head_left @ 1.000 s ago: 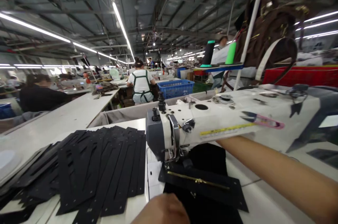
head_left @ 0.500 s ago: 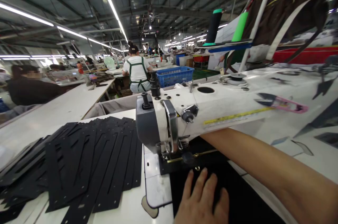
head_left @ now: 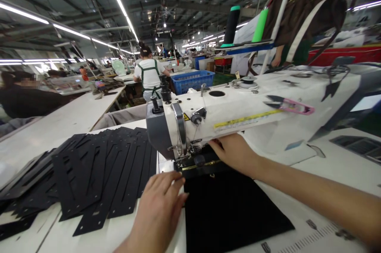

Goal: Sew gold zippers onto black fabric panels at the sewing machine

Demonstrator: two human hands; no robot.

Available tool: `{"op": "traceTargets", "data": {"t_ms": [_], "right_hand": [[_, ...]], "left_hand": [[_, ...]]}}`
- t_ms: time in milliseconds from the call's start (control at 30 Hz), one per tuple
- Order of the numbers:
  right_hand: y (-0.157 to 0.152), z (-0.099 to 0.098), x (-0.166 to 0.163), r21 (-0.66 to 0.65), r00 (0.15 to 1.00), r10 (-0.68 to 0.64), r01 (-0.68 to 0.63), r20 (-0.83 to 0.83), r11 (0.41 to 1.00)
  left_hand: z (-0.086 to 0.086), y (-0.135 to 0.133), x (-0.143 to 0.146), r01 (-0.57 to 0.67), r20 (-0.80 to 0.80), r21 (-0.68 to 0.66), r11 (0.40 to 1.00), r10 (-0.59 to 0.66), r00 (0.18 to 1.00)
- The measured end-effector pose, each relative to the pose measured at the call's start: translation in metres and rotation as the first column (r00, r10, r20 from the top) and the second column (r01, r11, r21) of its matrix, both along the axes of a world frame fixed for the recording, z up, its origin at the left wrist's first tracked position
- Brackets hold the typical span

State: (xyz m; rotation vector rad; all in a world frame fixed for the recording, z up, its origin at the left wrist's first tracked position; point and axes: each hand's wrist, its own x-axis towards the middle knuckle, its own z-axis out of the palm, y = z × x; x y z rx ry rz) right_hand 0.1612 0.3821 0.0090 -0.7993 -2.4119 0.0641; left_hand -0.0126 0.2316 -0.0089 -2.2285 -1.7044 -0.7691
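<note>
After shifting left hand, with thumb and fingers apart, to left edge of black fabric partly under sewing machine, apparently steadying 2 sides; cannot tell grip of right hand.

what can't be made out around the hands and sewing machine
All in the head view:
Right bare hand: some fingers, hidden behind the white sewing machine.
Left bare hand: forearm, cut off by bottom edge.
Black fabric panel with gold zip: far part, hidden by the machine.
Long yellow strip: print too small.
</note>
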Motion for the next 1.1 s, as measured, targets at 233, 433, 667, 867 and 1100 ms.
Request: {"op": "traceTargets", "data": {"t_ms": [233, 433, 667, 867, 1100], "right_hand": [[-0.071, -0.026, -0.001, 0.042, 0.961, 0.260, -0.265, 0.096, 0.963], [-0.056, -0.020, -0.033, -0.128, 0.942, 0.205, -0.176, 0.265, 0.976], [-0.061, -0.027, -0.024, -0.100, 0.927, 0.289, -0.273, 0.238, 0.957], [-0.055, -0.021, -0.024, 0.090, 0.957, 0.289, -0.290, 0.028, 0.953], [-0.050, -0.038, -0.034, 0.127, 0.967, 0.235, -0.247, 0.103, 0.961]], "left_hand": [[0.005, 0.023, -0.020, -0.061, -0.021, -0.158, 0.986, 0.059, 0.998], [0.016, 0.025, -0.021, -0.133, 0.029, -0.166, 0.977, 0.140, 0.990], [-0.008, 0.020, -0.016, -0.034, -0.118, -0.036, 0.999, 0.029, 0.993], [-0.013, 0.019, -0.015, -0.033, -0.221, 0.003, 0.999, 0.032, 0.975], [-0.008, 0.016, -0.013, -0.053, -0.304, 0.008, 0.999, 0.053, 0.951]]}}
